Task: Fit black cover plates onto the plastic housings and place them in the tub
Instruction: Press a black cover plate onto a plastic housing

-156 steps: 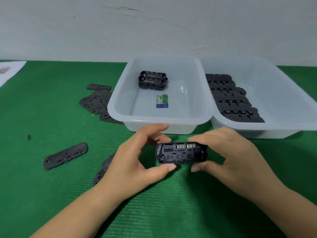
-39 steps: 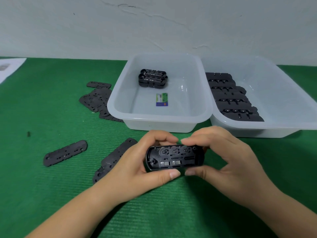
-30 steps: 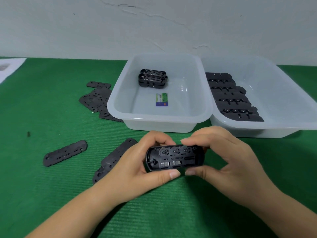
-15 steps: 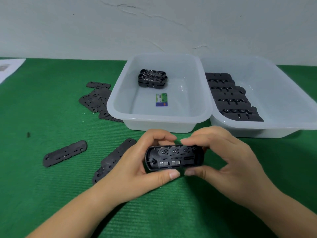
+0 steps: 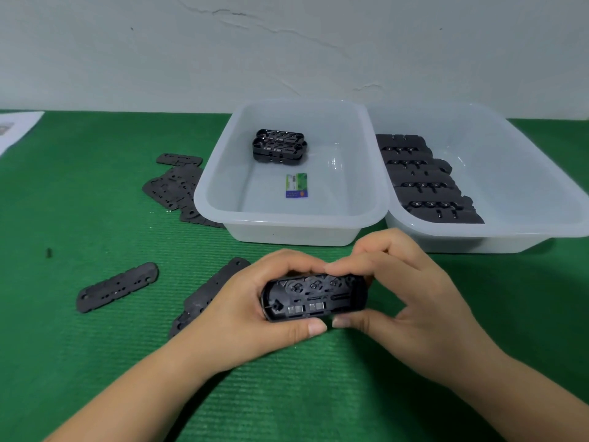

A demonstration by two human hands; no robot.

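Two hands on one item, head view only. Housing (image 5: 314, 296): black, oblong, open face up toward me, long axis running left to right, held just above the table (image 5: 95, 362) in front of the near tub (image 5: 287, 231). Left hand (image 5: 255, 314): I have its fingers curled over the far edge and the thumb under the near edge, gripping the left end. Right hand (image 5: 411, 301): fingers hooked over the far edge, thumb at the near edge, pinching the right end. Loose cover plate (image 5: 118, 287): flat on the table, well to the left, so my left hand is the nearer one. Further plates (image 5: 204, 298) lie partly beneath that wrist. Finished housings (image 5: 279, 149): stacked at the tub's far side. I judge a plate must come next.
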